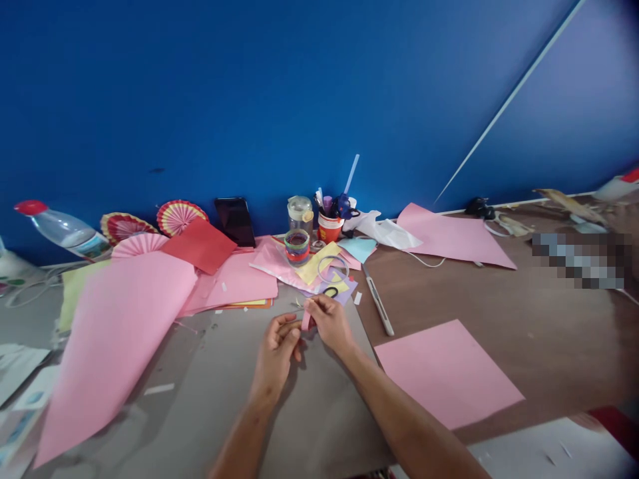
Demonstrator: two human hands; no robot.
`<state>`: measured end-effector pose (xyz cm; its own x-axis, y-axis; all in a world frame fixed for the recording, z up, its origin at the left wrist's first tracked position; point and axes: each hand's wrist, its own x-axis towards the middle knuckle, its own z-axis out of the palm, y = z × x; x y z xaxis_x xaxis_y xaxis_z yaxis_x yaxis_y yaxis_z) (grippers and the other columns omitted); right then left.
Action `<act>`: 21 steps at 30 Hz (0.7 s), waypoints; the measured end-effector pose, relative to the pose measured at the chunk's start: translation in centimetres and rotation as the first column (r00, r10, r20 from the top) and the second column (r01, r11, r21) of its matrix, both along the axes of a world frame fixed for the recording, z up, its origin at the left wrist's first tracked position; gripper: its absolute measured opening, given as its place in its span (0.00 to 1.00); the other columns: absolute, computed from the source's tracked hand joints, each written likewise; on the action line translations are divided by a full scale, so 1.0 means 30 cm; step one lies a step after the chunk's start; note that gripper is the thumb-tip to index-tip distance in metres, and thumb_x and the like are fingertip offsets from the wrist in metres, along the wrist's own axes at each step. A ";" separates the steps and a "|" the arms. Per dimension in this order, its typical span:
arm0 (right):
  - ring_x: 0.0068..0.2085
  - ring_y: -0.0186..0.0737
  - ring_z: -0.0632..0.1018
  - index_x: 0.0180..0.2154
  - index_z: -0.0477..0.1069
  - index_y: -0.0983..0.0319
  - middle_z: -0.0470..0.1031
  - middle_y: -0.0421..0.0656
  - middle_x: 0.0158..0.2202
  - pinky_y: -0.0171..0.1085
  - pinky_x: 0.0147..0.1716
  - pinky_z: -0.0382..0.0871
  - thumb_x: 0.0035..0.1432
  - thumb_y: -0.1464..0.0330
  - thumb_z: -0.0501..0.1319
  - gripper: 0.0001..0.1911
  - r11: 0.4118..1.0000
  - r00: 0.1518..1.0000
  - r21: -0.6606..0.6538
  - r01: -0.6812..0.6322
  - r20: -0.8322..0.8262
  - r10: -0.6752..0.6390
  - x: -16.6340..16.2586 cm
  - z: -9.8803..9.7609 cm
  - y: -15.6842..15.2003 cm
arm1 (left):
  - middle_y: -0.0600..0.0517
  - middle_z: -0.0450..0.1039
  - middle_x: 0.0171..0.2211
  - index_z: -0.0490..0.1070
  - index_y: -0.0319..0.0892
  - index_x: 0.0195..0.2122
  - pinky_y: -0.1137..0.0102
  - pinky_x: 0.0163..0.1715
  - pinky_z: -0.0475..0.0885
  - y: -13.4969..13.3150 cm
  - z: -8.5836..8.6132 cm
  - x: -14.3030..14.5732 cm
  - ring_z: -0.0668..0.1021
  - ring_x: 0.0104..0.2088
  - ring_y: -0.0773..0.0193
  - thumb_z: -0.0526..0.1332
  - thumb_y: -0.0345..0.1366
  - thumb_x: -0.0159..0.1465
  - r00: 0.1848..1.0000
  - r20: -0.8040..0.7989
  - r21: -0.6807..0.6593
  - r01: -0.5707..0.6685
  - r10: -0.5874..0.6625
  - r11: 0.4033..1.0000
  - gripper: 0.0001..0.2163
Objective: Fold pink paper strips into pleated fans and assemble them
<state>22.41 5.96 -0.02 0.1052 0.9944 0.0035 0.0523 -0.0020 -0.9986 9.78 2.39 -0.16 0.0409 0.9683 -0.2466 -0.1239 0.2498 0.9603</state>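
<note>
A small strip of pink paper (306, 320), bent into a curve, is between my two hands above the grey board. My right hand (330, 324) pinches its upper end between thumb and fingertips. Curled fingers of my left hand (280, 340) hold the strip's lower part from the left; the exact contact is partly hidden. Just beyond my fingertips lie black-handled scissors (330, 291) among paper scraps. A square sheet of pink paper (446, 372) lies to the right of my right forearm.
A utility knife (379, 306) rests right of the board (210, 399). Behind stand tape rolls (297, 247), a jar (300, 211), a red cup of tools (329, 227) and a phone (234, 221). Left are a large pink sheet (114, 339), paper fans (180, 216) and a bottle (64, 229).
</note>
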 end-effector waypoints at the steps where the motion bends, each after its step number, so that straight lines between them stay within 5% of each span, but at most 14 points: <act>1: 0.22 0.33 0.67 0.23 0.66 0.61 0.67 0.37 0.18 0.32 0.24 0.61 0.54 0.59 0.57 0.14 1.000 1.000 0.012 0.022 -0.001 -0.022 0.003 0.001 0.003 | 0.49 0.76 0.38 0.64 0.40 0.42 0.73 0.23 0.69 -0.001 0.001 -0.001 0.66 0.16 0.76 0.63 0.44 0.55 0.999 0.038 -0.012 -0.018 0.019 1.000 0.18; 6: 0.22 0.34 0.67 0.24 0.66 0.61 0.67 0.38 0.18 0.32 0.24 0.62 0.57 0.58 0.55 0.15 0.996 0.997 0.036 0.076 -0.005 -0.076 0.011 0.014 0.001 | 0.49 0.75 0.42 0.70 0.40 0.39 0.70 0.30 0.72 0.004 0.013 -0.009 0.68 0.19 0.77 0.65 0.43 0.54 0.970 0.207 -0.080 -0.111 0.125 0.991 0.15; 10: 0.23 0.34 0.67 0.26 0.67 0.61 0.67 0.38 0.19 0.32 0.25 0.63 0.57 0.58 0.55 0.15 0.998 0.999 0.043 0.039 -0.018 -0.038 -0.006 0.017 -0.012 | 0.52 0.75 0.31 0.72 0.38 0.37 0.69 0.26 0.72 0.005 0.012 0.000 0.68 0.17 0.76 0.67 0.46 0.52 0.947 0.322 -0.168 0.079 -0.021 0.983 0.18; 15: 0.23 0.32 0.65 0.28 0.69 0.62 0.65 0.37 0.20 0.32 0.23 0.60 0.55 0.58 0.57 0.14 1.000 1.000 0.023 0.015 0.000 -0.015 -0.023 0.009 -0.020 | 0.55 0.72 0.24 0.70 0.36 0.28 0.73 0.19 0.67 -0.002 -0.005 0.015 0.65 0.14 0.77 0.66 0.47 0.52 0.955 0.271 -0.172 0.172 -0.122 0.970 0.17; 21: 0.22 0.31 0.63 0.26 0.68 0.63 0.62 0.36 0.19 0.31 0.22 0.58 0.54 0.58 0.58 0.15 1.000 0.997 0.016 0.003 -0.072 -0.002 -0.025 -0.001 -0.015 | 0.59 0.67 0.16 0.64 0.39 0.23 0.75 0.16 0.63 -0.002 -0.005 0.019 0.62 0.12 0.76 0.65 0.47 0.53 0.955 0.283 -0.180 0.141 -0.086 0.973 0.17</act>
<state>21.66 5.53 -0.06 0.1080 0.9941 0.0115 -0.0194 0.0137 -0.9997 10.36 2.34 -0.32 0.2397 0.8867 -0.3954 -0.3329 0.4576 0.8245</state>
